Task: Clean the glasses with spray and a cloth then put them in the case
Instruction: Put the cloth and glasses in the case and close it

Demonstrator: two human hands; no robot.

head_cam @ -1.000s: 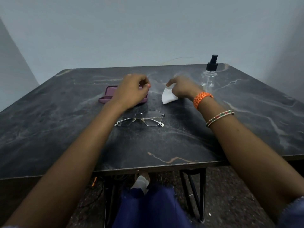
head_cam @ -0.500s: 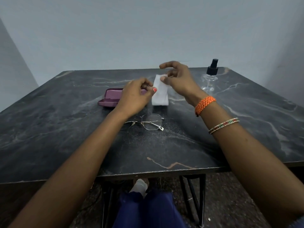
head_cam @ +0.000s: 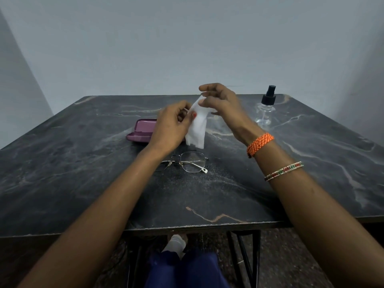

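White cloth (head_cam: 197, 126) hangs pinched between left hand (head_cam: 173, 126) and right hand (head_cam: 220, 102), being unfolded above the glasses (head_cam: 188, 162); next, I'd guess, comes the spray bottle (head_cam: 265, 108).

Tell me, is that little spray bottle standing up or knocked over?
Upright. The spray bottle stands on its base on the table, black nozzle on top.

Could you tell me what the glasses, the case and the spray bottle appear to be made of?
Glasses: thin metal wire frame, pale and shiny, with clear lenses that show the table through them. Case: a purple shell with a smooth matte look, probably plastic or leatherette; I cannot tell which. Spray bottle: clear body, likely plastic though possibly glass, with a black pump top.
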